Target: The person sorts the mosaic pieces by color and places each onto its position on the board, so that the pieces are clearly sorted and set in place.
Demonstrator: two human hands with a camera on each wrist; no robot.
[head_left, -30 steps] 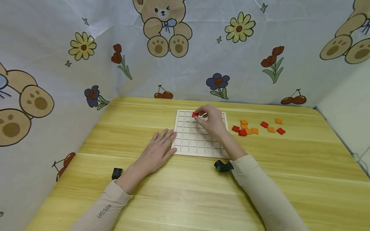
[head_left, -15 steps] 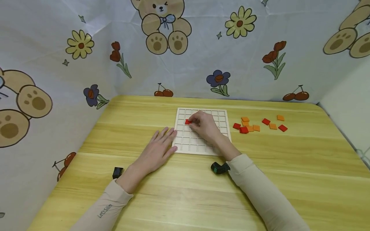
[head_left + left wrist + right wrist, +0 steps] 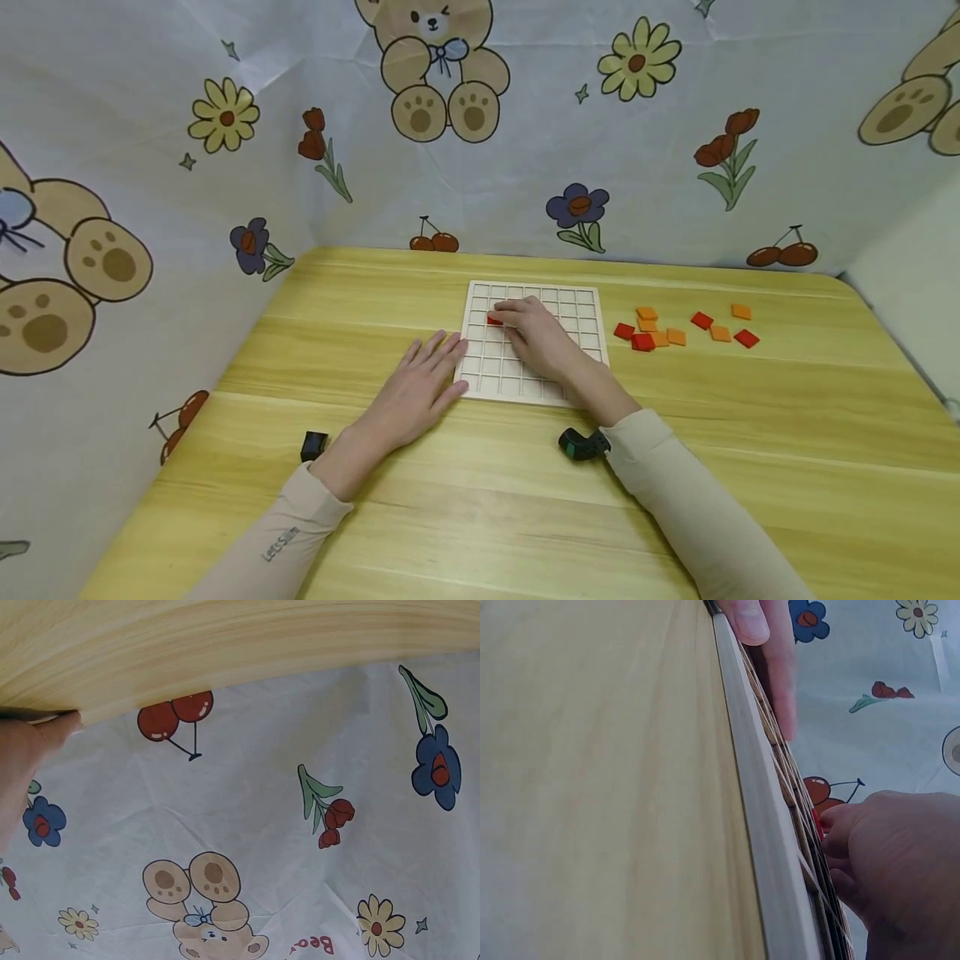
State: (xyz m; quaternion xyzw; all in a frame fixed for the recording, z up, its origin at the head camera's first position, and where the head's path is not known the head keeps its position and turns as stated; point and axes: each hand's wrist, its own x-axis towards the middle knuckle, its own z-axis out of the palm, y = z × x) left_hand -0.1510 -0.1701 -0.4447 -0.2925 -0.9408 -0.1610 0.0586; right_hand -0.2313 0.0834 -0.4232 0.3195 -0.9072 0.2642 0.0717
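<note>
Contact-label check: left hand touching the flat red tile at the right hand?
Apart: head view shows bare cells of the pale wooden grid board between left hand and red tile.

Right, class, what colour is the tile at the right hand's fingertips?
The tile is red; it shows best in the head view.

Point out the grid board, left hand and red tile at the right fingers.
Grid board (image 3: pixel 501 365), head view: bare lower squares.
Left hand (image 3: pixel 415 389), head view: its back.
Red tile (image 3: pixel 492 320), head view: uncovered left part.
</note>
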